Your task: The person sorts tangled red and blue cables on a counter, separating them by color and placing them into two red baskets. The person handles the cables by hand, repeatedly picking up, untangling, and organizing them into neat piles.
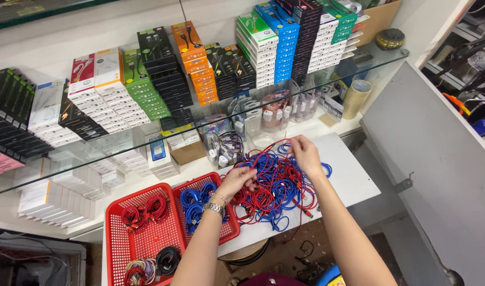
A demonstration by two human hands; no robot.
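Nearest, at the bottom edge, two bare forearms reach up into the scene over a white worktop. At the near left a large red basket rests on the worktop; it holds a coil of red cable at its far end and, at its near end, a black coil beside a mixed-colour coil. Just right of it, touching side by side, stands a smaller red basket with coiled blue cables inside.

The left wrist wears a metal watch and lies over the smaller basket's right part. The left hand sits at the left edge of a tangled pile of red and blue cables, which lies on the worktop just right of the baskets. Its fingers are curled in and pinch strands of the pile. The right hand is at the far right of the same pile, fingers bent down and closed on red and blue strands that it lifts slightly at the pile's far edge.

Beyond the hands, small clear packets of white chargers and cables stand at the back of the worktop, with a roll of brown tape to the far right. Above them runs a glass shelf carrying rows of stacked boxes in white, black, green, orange and blue. To the right stands a grey panel.
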